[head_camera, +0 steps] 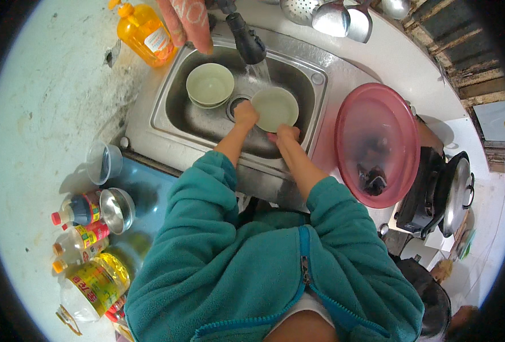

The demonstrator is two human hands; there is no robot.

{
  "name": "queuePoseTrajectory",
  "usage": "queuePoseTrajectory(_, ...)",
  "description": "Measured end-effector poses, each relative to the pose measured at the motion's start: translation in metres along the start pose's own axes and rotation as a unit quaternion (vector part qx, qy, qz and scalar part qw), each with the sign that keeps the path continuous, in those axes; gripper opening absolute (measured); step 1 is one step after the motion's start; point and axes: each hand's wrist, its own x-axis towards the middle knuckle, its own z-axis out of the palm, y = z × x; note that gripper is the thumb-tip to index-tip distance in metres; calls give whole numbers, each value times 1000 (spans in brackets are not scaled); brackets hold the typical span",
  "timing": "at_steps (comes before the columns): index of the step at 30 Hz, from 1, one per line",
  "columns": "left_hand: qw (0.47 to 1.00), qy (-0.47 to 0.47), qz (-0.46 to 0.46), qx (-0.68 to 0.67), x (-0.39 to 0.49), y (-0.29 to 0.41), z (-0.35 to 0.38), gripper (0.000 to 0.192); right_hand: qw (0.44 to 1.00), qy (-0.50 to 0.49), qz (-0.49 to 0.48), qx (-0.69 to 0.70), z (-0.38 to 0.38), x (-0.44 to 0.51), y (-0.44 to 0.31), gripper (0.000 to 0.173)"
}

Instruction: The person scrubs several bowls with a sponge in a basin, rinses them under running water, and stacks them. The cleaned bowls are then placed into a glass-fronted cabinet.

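Observation:
Both my hands hold one pale green bowl (pixel 275 110) over the right half of a stainless steel sink (pixel 184 124). My left hand (pixel 245 114) grips its left rim, and my right hand (pixel 286 134) supports it at the lower right, fingers partly hidden underneath. Water runs from the black faucet head (pixel 251 47) toward the bowl's far rim. A stack of similar pale green bowls (pixel 210 84) rests in the sink's left part. The drain (pixel 237 104) lies between the stack and the held bowl, partly covered by my left hand.
Right of the sink stands a pink plastic basin (pixel 346 141) with a dark item inside. Beyond it is a lidded wok (pixel 455 196). An orange soap bottle (pixel 145 36) and a pink towel (pixel 188 21) are at the upper left. Several bottles (pixel 79 209) and a metal bowl (pixel 117 210) line the left wall.

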Motion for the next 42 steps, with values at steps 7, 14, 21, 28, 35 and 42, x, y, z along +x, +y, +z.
queuePoseTrajectory(7,999,25,-14,-17,-2,8,-9,18,999,-22,-17,22,-4,-19,-6,26)
queuePoseTrajectory(14,999,13,18,-36,-11,13,-28,23,994,-76,10,72,-12,-23,-15,33)
queuePoseTrajectory(21,992,49,19,-111,-33,25,-63,26,950,-235,26,205,-27,-28,-7,40)
queuePoseTrajectory(28,943,114,-54,-307,-55,35,-69,63,901,-321,123,264,-30,-36,4,40)
queuePoseTrajectory(35,987,122,-14,-99,-87,55,-96,78,867,-346,240,265,-20,-38,10,25)
queuePoseTrajectory(42,916,205,-51,-342,-63,43,-107,70,905,-390,106,130,0,-65,-38,24)
